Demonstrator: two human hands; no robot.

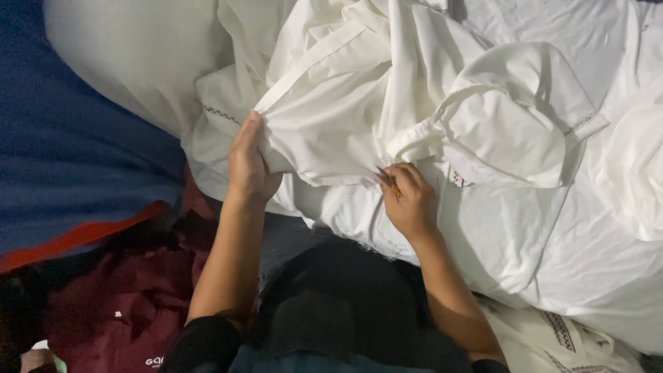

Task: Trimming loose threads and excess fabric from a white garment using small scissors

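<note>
**Both hands grip a white garment**

Hands first: the left hand [250,166] and the right hand [407,197] both grasp the same white garment [359,110]. This garment is the largest thing in view; it fills the centre and the right of the frame in many crumpled folds, with a narrow embroidered trim along some edges. The left hand pinches a folded hem at the left-centre, thumb on top. The right hand is closed around a bunch of the cloth at the centre, slightly lower.

At the upper left lies a blue cloth [76,138] with an orange edge under it. A pale cushion-like shape [131,55] lies between the blue cloth and the garment. At the lower left is a dark red garment [124,311]. At the lower right corner shows a smaller white piece [566,338] with dark patterned bands.
</note>
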